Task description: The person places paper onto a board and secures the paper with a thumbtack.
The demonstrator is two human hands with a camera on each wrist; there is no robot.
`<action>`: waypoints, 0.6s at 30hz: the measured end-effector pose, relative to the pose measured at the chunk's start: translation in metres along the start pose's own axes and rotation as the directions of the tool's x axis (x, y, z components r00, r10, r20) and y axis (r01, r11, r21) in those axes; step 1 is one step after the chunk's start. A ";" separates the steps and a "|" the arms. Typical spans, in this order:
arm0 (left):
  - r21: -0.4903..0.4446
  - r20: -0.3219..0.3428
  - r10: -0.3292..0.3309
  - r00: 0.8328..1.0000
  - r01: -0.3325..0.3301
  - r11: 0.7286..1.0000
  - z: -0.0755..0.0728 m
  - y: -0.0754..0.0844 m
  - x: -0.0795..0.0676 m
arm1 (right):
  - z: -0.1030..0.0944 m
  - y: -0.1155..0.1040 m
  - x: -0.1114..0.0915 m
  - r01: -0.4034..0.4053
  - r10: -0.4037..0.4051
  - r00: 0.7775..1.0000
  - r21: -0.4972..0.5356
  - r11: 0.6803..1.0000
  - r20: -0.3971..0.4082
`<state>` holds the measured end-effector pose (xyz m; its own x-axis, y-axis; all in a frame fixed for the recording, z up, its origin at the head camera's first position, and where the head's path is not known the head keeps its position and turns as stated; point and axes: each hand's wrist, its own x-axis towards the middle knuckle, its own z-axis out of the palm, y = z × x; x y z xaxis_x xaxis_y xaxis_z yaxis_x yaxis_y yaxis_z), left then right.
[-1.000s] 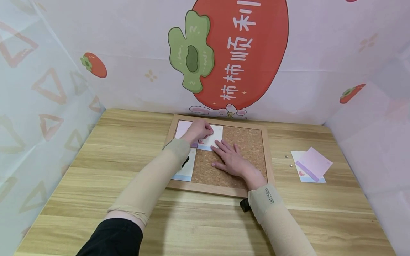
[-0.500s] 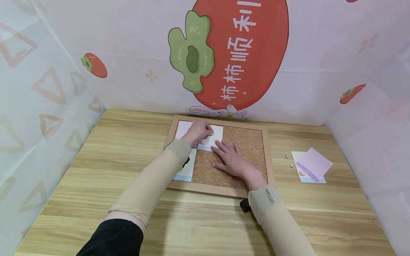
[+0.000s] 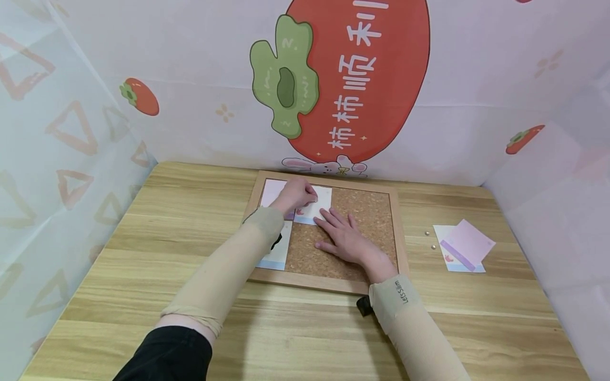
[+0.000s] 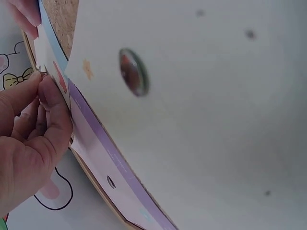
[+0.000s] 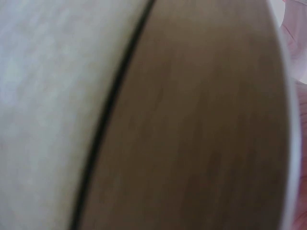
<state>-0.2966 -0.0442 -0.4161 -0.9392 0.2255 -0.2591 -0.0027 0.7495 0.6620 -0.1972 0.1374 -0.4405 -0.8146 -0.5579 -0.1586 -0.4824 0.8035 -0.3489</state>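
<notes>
My left hand [image 3: 294, 194] is over the upper part of a wood-framed corkboard [image 3: 362, 217]. Its thumb and forefinger pinch a small metal thumbtack [image 4: 42, 70] against a white note card [image 3: 325, 196] with a blue lower edge. With fingers spread, my right hand [image 3: 344, 235] lies on the cork, fingertips touching that card's lower right corner. A pink card [image 3: 270, 191] with a purple band and another white card [image 3: 282, 256] are on the board's left side, partly behind my left arm. Each bears a silver tack, seen in the left wrist view.
Right of the board, a pink note card [image 3: 467, 241] overlaps a white one [image 3: 442, 231] on the wooden table [image 3: 305, 338]. Two loose tacks [image 3: 433, 247] lie beside them. A printed backdrop [image 3: 200, 127] stands behind the table. The right wrist view shows mostly the blurred board frame [image 5: 192, 120].
</notes>
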 end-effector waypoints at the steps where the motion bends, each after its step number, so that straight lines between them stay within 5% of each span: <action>1: -0.008 0.005 -0.004 1.000 0.004 1.000 0.000 0.000 0.000 | 0.000 0.000 0.000 0.000 0.000 1.000 0.001 1.000 0.001; 18: -0.015 0.044 -0.064 0.997 0.065 0.998 0.000 0.003 0.002 | 0.001 0.001 0.001 -0.001 0.001 1.000 0.010 1.000 0.009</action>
<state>-0.2985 -0.0416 -0.4150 -0.9212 0.2038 -0.3316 -0.0688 0.7534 0.6540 -0.1983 0.1371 -0.4419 -0.8121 -0.5590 -0.1674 -0.4783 0.8019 -0.3580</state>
